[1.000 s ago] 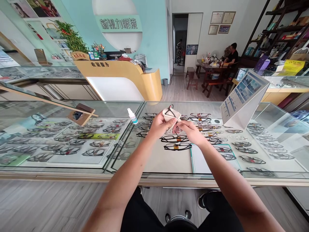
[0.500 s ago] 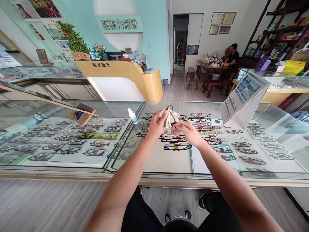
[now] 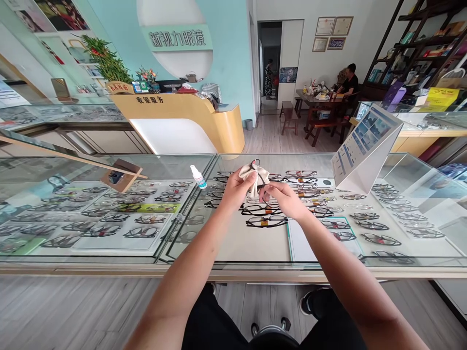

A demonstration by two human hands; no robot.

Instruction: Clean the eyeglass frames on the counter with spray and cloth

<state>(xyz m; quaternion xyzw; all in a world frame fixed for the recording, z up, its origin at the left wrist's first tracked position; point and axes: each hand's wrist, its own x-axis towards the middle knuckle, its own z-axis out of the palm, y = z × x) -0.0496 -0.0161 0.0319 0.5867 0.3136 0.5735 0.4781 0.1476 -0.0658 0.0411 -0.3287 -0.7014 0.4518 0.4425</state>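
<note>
My left hand (image 3: pixel 237 188) is closed on a cream cleaning cloth (image 3: pixel 254 176), its thumb pressing the folds against a pair of dark-framed glasses (image 3: pixel 261 179). On the other side, my right hand (image 3: pixel 284 195) pinches the frame of the same glasses near its lower end. Both hands are held just above the glass display counter (image 3: pixel 226 243). Most of the lens area is hidden behind the cloth and fingers. A small white spray bottle (image 3: pixel 198 177) with a blue label stands on the glass to the left of my hands.
Rows of glasses (image 3: pixel 267 221) lie beneath the counter glass. A tilted mirror (image 3: pixel 73 158) on a wooden stand is at left, a white display card (image 3: pixel 367 148) at right. Beyond are a cashier desk (image 3: pixel 175 109) and a person (image 3: pixel 350 82) seated at a table.
The cloth has shifted slightly and bunched differently under my left thumb. Both hands keep their hold on the cloth and glasses. The whole view has moved a little.
</note>
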